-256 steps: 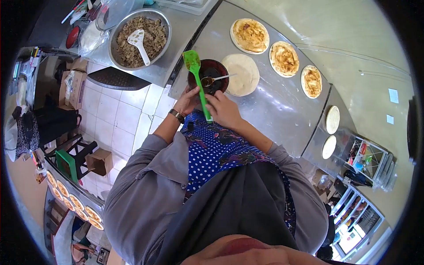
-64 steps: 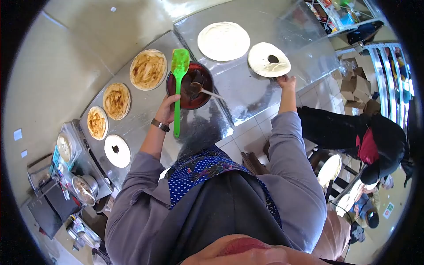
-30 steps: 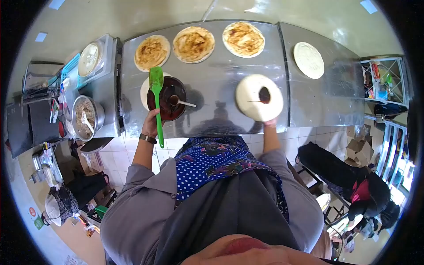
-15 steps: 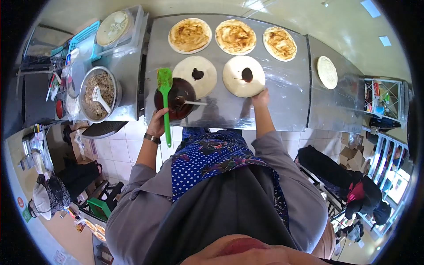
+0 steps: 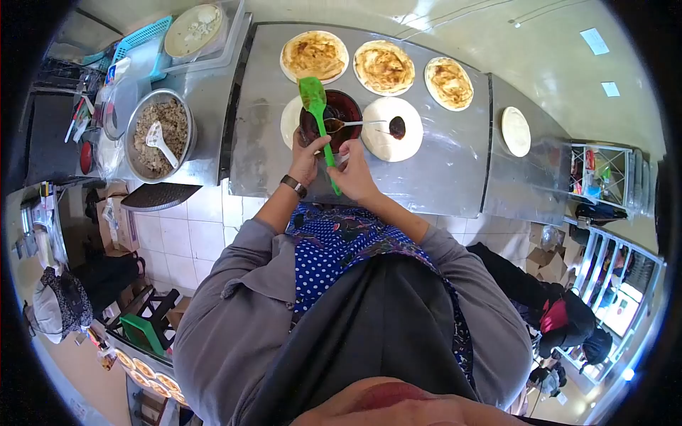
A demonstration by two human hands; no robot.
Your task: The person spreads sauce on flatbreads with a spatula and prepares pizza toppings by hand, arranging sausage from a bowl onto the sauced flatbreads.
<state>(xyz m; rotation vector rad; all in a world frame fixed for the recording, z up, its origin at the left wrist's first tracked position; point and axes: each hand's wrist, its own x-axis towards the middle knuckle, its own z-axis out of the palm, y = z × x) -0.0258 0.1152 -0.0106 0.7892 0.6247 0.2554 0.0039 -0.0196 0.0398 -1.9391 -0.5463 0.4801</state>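
A dark red-brown bowl [image 5: 346, 105] of dark sauce is in my left hand [image 5: 305, 163], raised in front of me. A green spatula [image 5: 312, 98] stands up across the bowl, its handle running down past my left fingers. My right hand [image 5: 354, 175] has its fingers closed round the lower handle. A light-handled spoon [image 5: 361, 123] rests in the bowl, its handle pointing right. Beside the bowl lies a pale dough round [image 5: 381, 145] with a dark sauce blob [image 5: 397, 127]. Another pale dough round [image 5: 289, 121] is mostly hidden behind the bowl.
Three sauce-smeared dough rounds [image 5: 384, 67] lie along the back of the metal table [image 5: 455, 163]. A plain round [image 5: 516, 131] lies on the right-hand table. At left stand a steel bowl [image 5: 188, 131] of crumbly filling with a white scoop [image 5: 162, 145], and a blue basket [image 5: 145, 39].
The bowl and spatula have moved right, over the left dough round. My right hand has left the right dough round and come to the spatula handle.
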